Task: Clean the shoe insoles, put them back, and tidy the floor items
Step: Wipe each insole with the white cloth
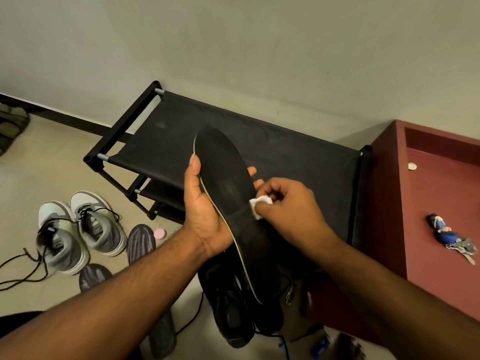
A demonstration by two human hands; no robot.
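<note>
My left hand [201,211] grips a long black insole [226,183] from below, thumb on its left edge and fingertips showing past its right edge. My right hand [285,203] pinches a small white wipe [260,206] against the insole's right side near the middle. Below the insole stand black shoes [233,307] on the floor. A pair of grey and white sneakers [78,229] with loose laces stands at the left. Two grey ribbed insoles [140,242] [93,276] lie on the floor beside them.
A black shoe rack [166,131] stands against the wall behind the insole. A dark red table [428,198] at the right holds a key bunch [452,237]. A pink round lid [159,233] lies on the floor. A bag [11,126] sits at far left.
</note>
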